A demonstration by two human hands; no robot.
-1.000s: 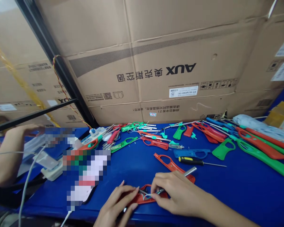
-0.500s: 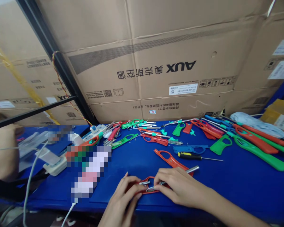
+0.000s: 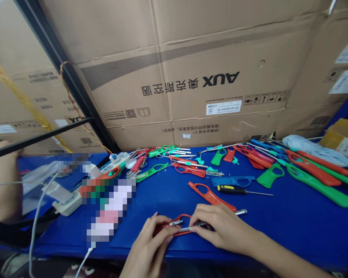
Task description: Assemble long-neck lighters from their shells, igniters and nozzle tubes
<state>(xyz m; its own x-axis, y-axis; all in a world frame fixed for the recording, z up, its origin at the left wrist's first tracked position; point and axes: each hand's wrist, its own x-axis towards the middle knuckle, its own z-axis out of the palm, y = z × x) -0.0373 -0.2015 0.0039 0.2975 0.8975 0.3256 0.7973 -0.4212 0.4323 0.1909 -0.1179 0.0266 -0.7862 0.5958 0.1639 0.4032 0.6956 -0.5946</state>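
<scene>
My left hand (image 3: 155, 237) is closed on the rear end of a red lighter shell (image 3: 183, 217) at the front of the table. Inside the shell, by my left fingertips, sits a small silvery part (image 3: 175, 222). My right hand (image 3: 213, 224) is closed at the shell's front end, pinching a thin pale strip (image 3: 185, 229) that lies along the lower edge. A metal tube (image 3: 241, 212) sticks out to the right behind my right hand. Just beyond the hands lies another red shell half (image 3: 210, 196). My fingers hide most of the held shell.
A yellow-and-black screwdriver (image 3: 232, 190), a blue shell (image 3: 234, 181) and several red and green lighter parts (image 3: 188, 170) lie behind. Long lighters (image 3: 319, 185) are at right. Power strips (image 3: 66, 204) and a black frame (image 3: 66, 69) stand left, with another person's arm (image 3: 4, 185) beyond.
My right hand and the metal tube have shifted slightly to the right. The pale strip between the hands now lies flatter along the shell. My left hand has hardly moved.
</scene>
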